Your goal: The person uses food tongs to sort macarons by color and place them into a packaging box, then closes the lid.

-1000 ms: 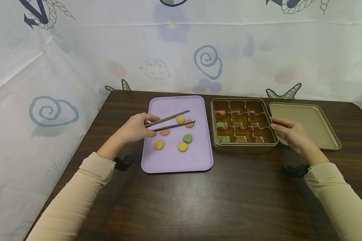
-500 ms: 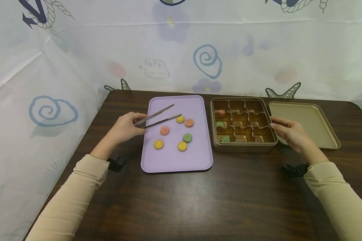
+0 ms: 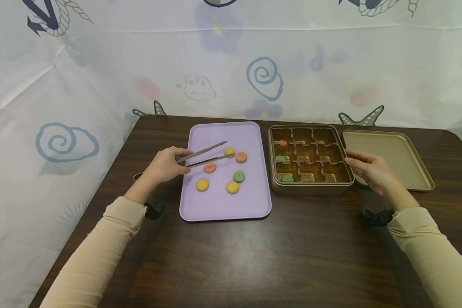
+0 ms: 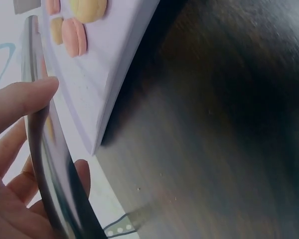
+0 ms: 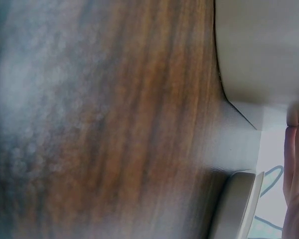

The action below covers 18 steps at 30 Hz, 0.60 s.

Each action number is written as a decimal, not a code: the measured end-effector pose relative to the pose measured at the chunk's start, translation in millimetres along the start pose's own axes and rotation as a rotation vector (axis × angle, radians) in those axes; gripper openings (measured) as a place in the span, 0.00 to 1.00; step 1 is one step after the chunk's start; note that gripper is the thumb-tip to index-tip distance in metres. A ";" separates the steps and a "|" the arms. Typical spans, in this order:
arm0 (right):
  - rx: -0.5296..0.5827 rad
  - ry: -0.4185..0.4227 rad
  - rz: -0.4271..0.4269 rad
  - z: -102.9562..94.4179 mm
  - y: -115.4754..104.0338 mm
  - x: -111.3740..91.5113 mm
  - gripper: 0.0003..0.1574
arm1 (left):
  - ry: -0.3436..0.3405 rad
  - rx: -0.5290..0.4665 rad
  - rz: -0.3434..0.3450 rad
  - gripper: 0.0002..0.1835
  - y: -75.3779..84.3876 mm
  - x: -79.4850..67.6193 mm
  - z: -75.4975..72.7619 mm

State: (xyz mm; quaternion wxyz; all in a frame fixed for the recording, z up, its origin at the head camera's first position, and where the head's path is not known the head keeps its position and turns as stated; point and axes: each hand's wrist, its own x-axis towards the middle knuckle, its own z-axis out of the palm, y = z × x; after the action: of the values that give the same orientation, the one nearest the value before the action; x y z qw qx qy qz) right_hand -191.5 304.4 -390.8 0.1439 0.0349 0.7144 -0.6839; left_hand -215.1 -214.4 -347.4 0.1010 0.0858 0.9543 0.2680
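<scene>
My left hand grips metal tongs over the left side of a lilac tray. The tong arms are spread, with nothing caught between them; their tips overlap the far yellow macaron in the head view. Pink macarons, yellow ones and a green macaron lie on the tray. In the left wrist view, my thumb presses along the tongs. My right hand touches the right wall of a gold tin with its fingers extended. The tin's divided insert holds a pink macaron and green ones down its left column.
A shallow gold lid lies right of the tin, partly behind my right hand. Tray and tin stand side by side on the dark wooden table. A patterned white cloth hangs behind and to the left.
The tongs drew back left from over the right pink macaron, then came partway right again with their tips lower in the view. My right hand and the tin have stayed put.
</scene>
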 end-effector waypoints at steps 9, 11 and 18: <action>0.038 0.003 -0.021 0.0 1.9 0.2 0.45 | 0.006 0.024 -0.003 0.27 2.6 2.1 5.0; 0.050 0.003 -0.030 -0.1 2.5 0.0 0.44 | 0.000 0.032 -0.010 0.27 2.6 2.4 5.6; 0.058 0.005 -0.042 -0.3 3.6 -0.8 0.37 | -0.022 0.054 -0.025 0.27 2.8 2.7 7.9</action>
State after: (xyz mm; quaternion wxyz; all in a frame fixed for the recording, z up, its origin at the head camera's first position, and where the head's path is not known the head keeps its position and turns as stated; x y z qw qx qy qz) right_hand -189.9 305.0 -394.1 0.1266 0.0256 0.6952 -0.7071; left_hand -215.5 -207.5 -352.9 0.1122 0.0797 0.9610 0.2399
